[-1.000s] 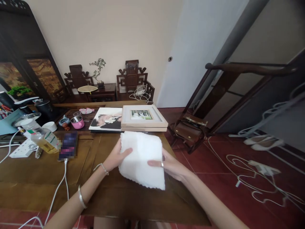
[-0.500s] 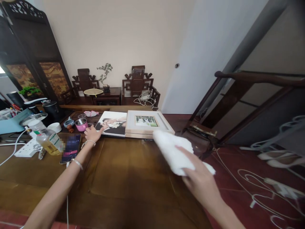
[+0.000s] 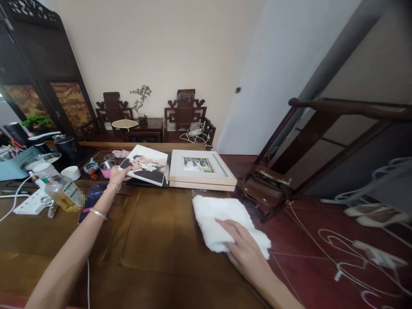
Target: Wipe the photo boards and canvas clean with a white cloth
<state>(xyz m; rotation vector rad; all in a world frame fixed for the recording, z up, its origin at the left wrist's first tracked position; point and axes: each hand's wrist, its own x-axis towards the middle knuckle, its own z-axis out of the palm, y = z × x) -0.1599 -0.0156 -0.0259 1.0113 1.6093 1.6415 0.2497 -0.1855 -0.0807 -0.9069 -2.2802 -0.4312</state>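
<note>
Our left hand (image 3: 118, 174) pinches the left edge of the photo (image 3: 146, 165). The photo is at the far side of the table (image 3: 161, 249). It is tilted, with the left edge up and the right edge down. Something dark lies under it, but we cannot tell what it is. Just right of the photo lies a pale frame (image 3: 201, 168) with a small picture in the middle.

Our right hand (image 3: 246, 253) lies flat on a white cloth (image 3: 222, 216), with the fingers open and spread. The cloth is on the table near its right edge, just in front of the frame.

Near our left hand sits a pink cup (image 3: 106, 168). A phone (image 3: 93, 198) lies under our left wrist. Left of the phone there is a bottle (image 3: 61, 191) on its side, a white bowl (image 3: 71, 172) and a white power strip (image 3: 30, 201).
</note>
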